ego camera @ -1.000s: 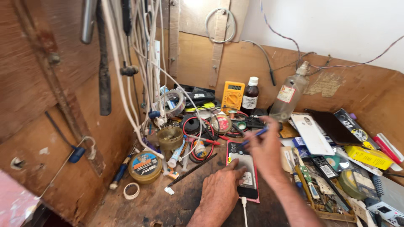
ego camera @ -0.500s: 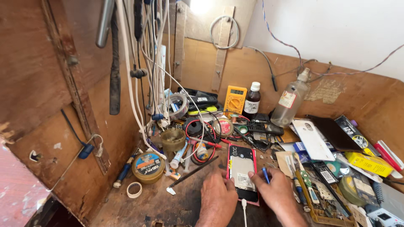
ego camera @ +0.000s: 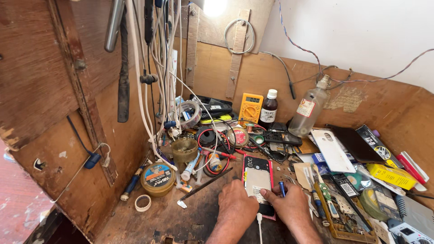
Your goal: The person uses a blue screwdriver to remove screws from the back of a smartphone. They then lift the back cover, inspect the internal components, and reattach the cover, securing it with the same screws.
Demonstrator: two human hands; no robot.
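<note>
An opened phone [ego camera: 257, 177] with a red frame lies face down on the wooden bench, its pale inside showing. A white cable [ego camera: 260, 222] runs to its near end. My left hand [ego camera: 236, 208] rests curled on the phone's lower left edge and presses it down. My right hand [ego camera: 291, 208] sits at the phone's lower right and grips a small blue-handled screwdriver [ego camera: 281, 186], which stands upright beside the phone's right edge.
Behind the phone stand a yellow multimeter [ego camera: 250, 107], a dark bottle [ego camera: 269, 110] and a clear plastic bottle [ego camera: 309, 110]. Cables [ego camera: 158, 68] hang at the left. A round tin [ego camera: 157, 178] and a tape roll [ego camera: 143, 203] lie at the left. A white back cover [ego camera: 332, 151], a yellow box [ego camera: 391, 176] and a tool tray [ego camera: 343, 221] crowd the right.
My right hand, which reached over the far end of the phone with the blue screwdriver, has drawn back to the phone's lower right. My left hand stayed on the phone.
</note>
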